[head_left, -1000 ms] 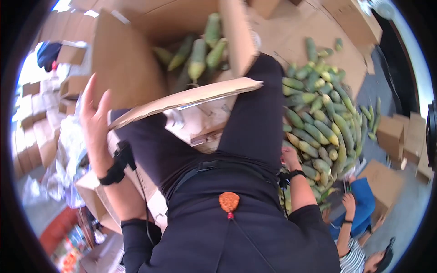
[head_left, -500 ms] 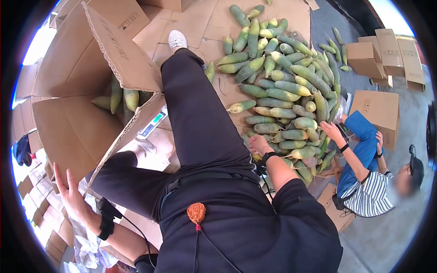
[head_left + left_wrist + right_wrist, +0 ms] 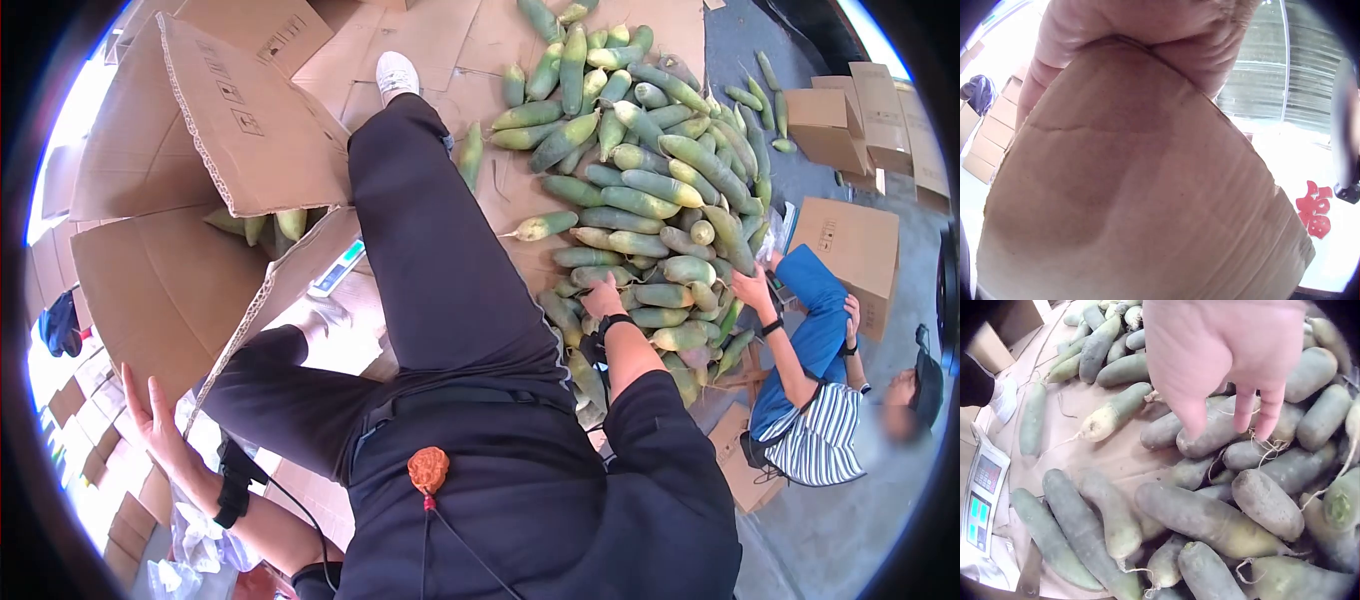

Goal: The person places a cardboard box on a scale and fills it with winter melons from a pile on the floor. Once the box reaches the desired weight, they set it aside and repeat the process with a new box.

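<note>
My left hand (image 3: 163,437) rests at the edge of a large open cardboard box (image 3: 150,300), fingers spread and straight along its flap. In the left wrist view the flap (image 3: 1129,187) fills the middle, its edge against the palm. A few green radishes (image 3: 291,222) lie inside the box, partly hidden by its flaps. My right hand (image 3: 603,297) reaches down into a big heap of green radishes (image 3: 640,190). Seen from the right wrist, its thumb touches one green radish (image 3: 1210,432), with two fairly straight fingers (image 3: 1269,412) reaching down at its other side.
A digital scale (image 3: 338,268) sits beside the box, partly hidden. At the right, another person (image 3: 810,420) in a striped shirt has a hand at the heap's edge. Cardboard boxes (image 3: 850,260) stand behind them. Flattened cardboard (image 3: 420,40) covers the floor under the heap.
The view has swung so the box sits further left. My right hand has moved from near my thigh forward onto the heap. My left hand stays at the flap.
</note>
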Available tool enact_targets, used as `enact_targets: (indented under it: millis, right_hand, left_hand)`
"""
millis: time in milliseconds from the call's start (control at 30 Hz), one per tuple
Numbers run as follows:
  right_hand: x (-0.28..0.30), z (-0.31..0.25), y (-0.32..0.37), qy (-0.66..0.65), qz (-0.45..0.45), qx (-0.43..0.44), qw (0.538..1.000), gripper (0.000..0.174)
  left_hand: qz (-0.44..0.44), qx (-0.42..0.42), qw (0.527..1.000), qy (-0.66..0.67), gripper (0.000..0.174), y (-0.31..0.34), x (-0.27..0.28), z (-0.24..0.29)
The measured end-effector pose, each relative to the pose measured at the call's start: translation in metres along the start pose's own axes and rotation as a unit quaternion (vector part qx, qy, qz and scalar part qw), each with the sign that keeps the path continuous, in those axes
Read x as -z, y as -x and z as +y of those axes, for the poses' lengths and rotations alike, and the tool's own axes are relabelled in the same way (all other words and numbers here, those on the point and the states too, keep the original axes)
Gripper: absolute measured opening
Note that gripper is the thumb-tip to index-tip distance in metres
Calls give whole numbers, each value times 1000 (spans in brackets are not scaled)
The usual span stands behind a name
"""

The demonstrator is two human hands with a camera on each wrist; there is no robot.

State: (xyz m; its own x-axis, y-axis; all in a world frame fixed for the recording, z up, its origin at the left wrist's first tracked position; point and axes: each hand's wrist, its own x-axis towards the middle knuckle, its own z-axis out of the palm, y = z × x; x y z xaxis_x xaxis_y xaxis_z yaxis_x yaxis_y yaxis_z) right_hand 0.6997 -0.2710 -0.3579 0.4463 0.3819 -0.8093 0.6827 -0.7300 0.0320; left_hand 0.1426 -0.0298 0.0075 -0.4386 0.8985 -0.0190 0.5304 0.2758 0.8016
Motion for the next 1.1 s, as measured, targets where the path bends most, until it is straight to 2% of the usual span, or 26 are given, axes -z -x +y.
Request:
enact_targets:
  millis: [67,133,200,233,267,400,467,500,533,567,600,667,700,733,800,833,867,900,933,1033,1100]
  right_hand:
    - [-1,-1,-11,20,-37,-6,999,42]
    - [-16,11,-34,71,-32,29,997,46]
    - [-15,10,-37,58,-4,77,995,41]
    - [-11,18,-33,-28,30,56,998,32]
    - [-14,23,-34,-26,26,60,998,32]
    - [-8,32,-36,59,87,-13,994,17]
    - [-5,47,-37,114,123,39,985,12]
    - [-5,53,-42,102,144,16,984,11]
    - [-5,69,-55,248,102,69,961,20]
    - [-22,93,-72,-193,172,-43,965,20]
    - [20,55,-26,-444,148,-110,877,23]
    - [34,50,-18,-481,162,-118,853,23]
    - [39,47,-13,-546,172,-121,811,24]
    - [44,45,-9,-554,181,-120,803,22]
    - [52,51,-5,-631,153,-89,756,21]
    - [56,52,-1,-664,142,-76,730,20]
    - [68,48,8,-695,132,-64,704,19]
    - [77,42,14,-679,146,-57,717,19]
    - [87,35,20,-695,150,-50,702,20]
    - [130,7,47,-702,155,11,696,17]
    - [167,-24,70,-729,158,107,657,14]
  left_hand:
    - [0,-2,1000,-2,49,-1,-1,-1]
    - [3,-3,1000,-7,49,-2,1,-2]
    - [-2,1,1000,2,48,-3,3,-4]
    - [1,2,1000,-3,48,-3,4,-5]
    - [-5,-1,1000,-8,48,-3,2,-3]
    - [-7,-13,1000,-27,52,-4,2,-3]
    - [3,-7,999,-37,51,-3,2,0]
    - [4,-14,999,-51,51,-3,3,-2]
    - [8,-22,998,-63,50,-5,4,-5]
    - [1,-32,998,-56,50,-8,7,-11]
    - [14,-38,996,-85,49,-8,6,-9]
    - [17,-49,991,-122,50,-6,5,-3]
    - [11,-33,997,-69,50,-4,1,1]
    - [16,-37,995,-95,51,-4,1,2]
    - [16,-28,991,-129,50,-3,1,8]
    - [14,-46,996,-73,50,-5,4,-5]
    - [22,-45,996,-72,50,-4,3,-2]
    - [25,-60,996,-66,50,-1,-2,3]
    - [27,-75,995,-60,50,1,-3,6]
    - [27,-83,995,-48,51,-3,1,-4]
    - [22,-89,995,-44,51,-1,0,-3]
